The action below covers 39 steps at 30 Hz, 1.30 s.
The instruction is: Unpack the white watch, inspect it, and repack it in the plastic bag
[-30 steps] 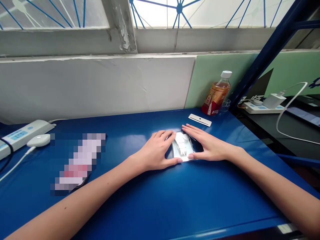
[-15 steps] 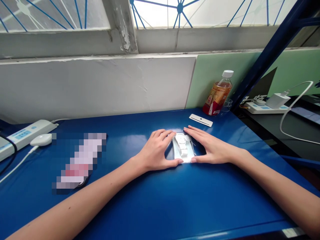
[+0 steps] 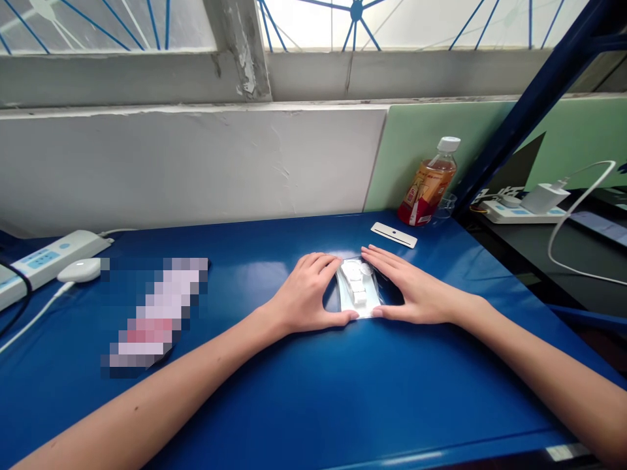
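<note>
On the blue table lies a small clear plastic packet (image 3: pixel 347 304) with a pale backing. Inside it is a white item (image 3: pixel 359 287) with a rounded top and a narrow lower part, like a watch; glare hides its exact kind. From the left, my left hand (image 3: pixel 308 294) holds the packet's edge, fingertips at the upper left corner and thumb at the bottom. My right hand (image 3: pixel 416 287) grips the other side, fingers at the upper right corner and thumb at the lower right. Both hands arch widely between thumb and fingers.
Behind the hands are a white slotted strip (image 3: pixel 394 235) and a drink bottle (image 3: pixel 427 186) by the wall. To the left lie a pixelated phone-like object (image 3: pixel 161 307) and a power strip (image 3: pixel 53 261) with a charger (image 3: pixel 81 270). A blue post (image 3: pixel 519 124) rises at right.
The view shifts very slightly. Both hands and the packet stay in place.
</note>
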Available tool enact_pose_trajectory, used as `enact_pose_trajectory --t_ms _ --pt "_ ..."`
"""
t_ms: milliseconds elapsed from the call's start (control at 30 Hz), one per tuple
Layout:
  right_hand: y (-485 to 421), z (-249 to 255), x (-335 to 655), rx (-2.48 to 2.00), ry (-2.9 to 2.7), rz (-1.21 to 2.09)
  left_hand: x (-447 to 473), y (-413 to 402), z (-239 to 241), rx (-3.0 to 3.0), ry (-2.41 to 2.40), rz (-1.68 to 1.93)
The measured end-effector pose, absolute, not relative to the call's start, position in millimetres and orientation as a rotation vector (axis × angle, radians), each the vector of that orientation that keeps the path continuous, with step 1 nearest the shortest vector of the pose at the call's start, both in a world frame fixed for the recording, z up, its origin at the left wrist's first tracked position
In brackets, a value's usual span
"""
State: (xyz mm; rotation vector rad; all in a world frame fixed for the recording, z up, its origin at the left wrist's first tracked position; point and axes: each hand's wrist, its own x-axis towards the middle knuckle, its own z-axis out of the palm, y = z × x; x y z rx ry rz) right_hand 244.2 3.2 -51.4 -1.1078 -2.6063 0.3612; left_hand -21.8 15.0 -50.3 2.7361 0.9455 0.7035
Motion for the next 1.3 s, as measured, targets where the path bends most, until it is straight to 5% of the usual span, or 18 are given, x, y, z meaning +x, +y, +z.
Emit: enact_pose_trajectory --t_ms 1300 --pt "4.7 -47.6 238.3 -1.09 -2.33 0.343 -23.6 17.7 -57.4 2.711 1.065 0.682"
